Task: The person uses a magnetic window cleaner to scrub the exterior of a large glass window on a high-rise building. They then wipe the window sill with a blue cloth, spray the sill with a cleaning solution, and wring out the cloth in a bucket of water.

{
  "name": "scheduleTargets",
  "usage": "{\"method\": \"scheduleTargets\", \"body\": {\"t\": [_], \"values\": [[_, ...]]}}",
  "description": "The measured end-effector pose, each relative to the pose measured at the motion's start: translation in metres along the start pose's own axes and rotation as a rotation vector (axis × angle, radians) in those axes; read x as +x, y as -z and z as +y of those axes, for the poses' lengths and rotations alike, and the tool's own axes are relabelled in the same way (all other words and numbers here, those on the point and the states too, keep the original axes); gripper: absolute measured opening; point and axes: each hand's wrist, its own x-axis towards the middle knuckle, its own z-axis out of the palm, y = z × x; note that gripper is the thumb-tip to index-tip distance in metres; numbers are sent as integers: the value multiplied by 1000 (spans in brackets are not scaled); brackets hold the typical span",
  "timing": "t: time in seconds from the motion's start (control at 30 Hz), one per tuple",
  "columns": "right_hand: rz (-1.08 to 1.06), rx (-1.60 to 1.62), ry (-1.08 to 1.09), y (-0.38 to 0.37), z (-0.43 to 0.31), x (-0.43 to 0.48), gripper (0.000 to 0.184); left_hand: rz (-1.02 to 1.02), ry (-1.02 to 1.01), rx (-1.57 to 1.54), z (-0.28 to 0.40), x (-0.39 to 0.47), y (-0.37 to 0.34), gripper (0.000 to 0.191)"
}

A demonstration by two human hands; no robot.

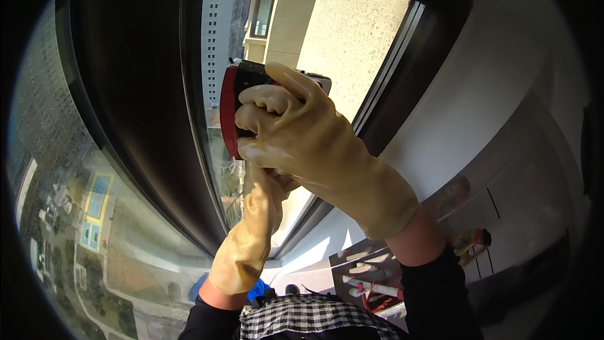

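A red and black handheld device, with a grey part at its right end, is held up against the window in front of me; its exact kind cannot be told. My right hand, in a cream rubber glove, wraps its fingers around the device's black body. Below it, my left hand wears a matching glove and reaches up to the device's underside. The left fingers are mostly hidden behind the right hand, so their hold cannot be made out.
Dark window frame parts curve past on the left, and another frame side runs along the right. A white wall adjoins it. Red and white items lie low at the right, near a blue thing.
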Motion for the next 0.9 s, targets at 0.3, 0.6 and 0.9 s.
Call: {"method": "scheduleTargets", "body": {"t": [0.3,0.6,0.9], "values": [[288,-134,-313,51,35,16,52,-209,-321,553,102,25,-55,61],[498,-74,-552,-8,-4,-56,67,17,-194,832,92,15,-47,50],[364,43,-634,-65,-43,-134,66,287,-187,581,22,-7,-2,63]]}}
